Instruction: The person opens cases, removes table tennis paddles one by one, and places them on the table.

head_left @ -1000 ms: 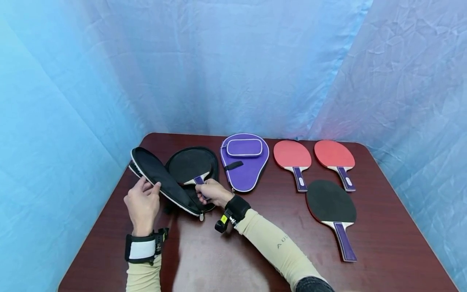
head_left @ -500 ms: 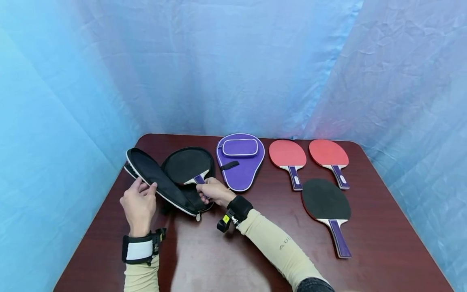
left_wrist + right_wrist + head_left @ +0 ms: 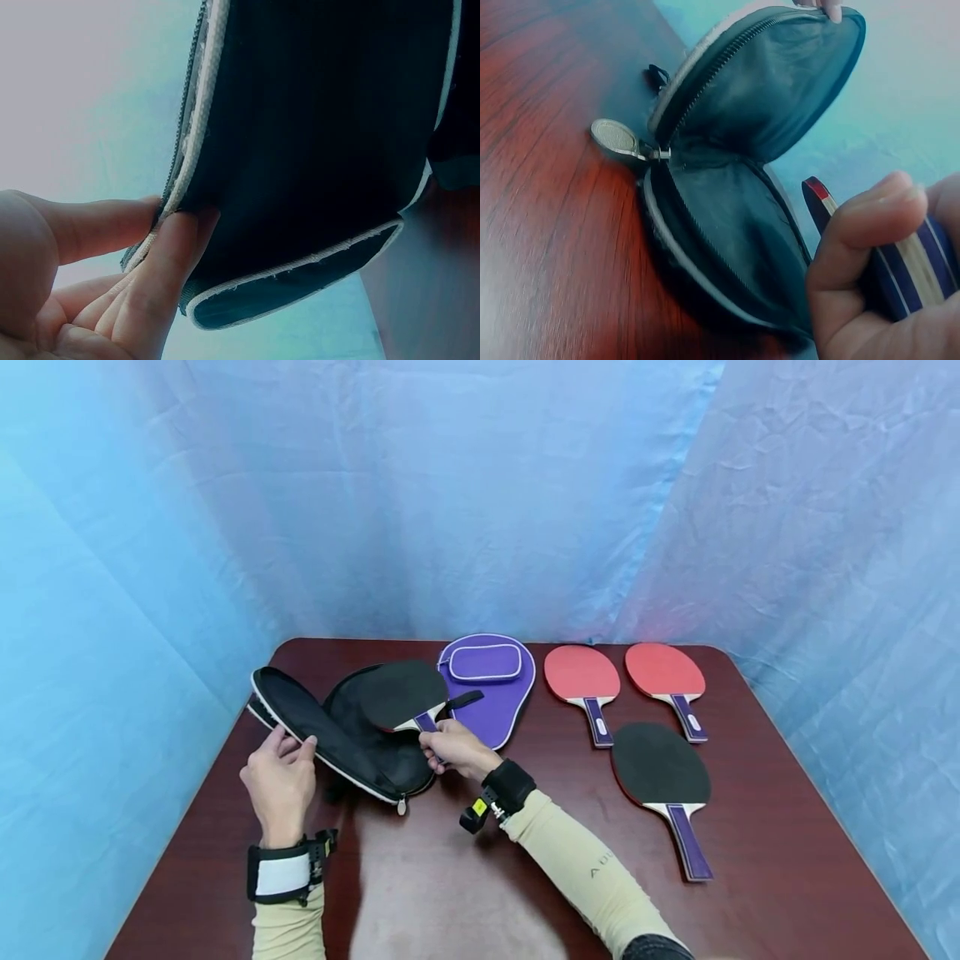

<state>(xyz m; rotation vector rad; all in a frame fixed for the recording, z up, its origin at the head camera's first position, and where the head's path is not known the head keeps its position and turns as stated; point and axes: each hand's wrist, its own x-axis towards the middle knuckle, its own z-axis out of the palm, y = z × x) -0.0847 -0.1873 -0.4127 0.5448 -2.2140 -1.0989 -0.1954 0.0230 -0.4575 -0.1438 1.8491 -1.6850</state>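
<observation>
My left hand pinches the white-piped edge of the raised flap of a black zip-up paddle case, thumb on one side and fingers on the other. The case lies unzipped, its zipper pull hanging at the near end. In my right hand is a table tennis paddle, gripped by its purple-striped handle, black face up. Its blade overlaps the case's lower half and the left side of a purple paddle case in the head view.
Two red-faced paddles lie at the back right of the brown table. Nearer stands a black-faced paddle, flat with its handle toward me. Blue cloth hangs behind and beside the table.
My right hand has moved right with the paddle, lifting its blade out of the black case's lower half. The left hand keeps its pinch on the flap. The head view has shifted slightly.
</observation>
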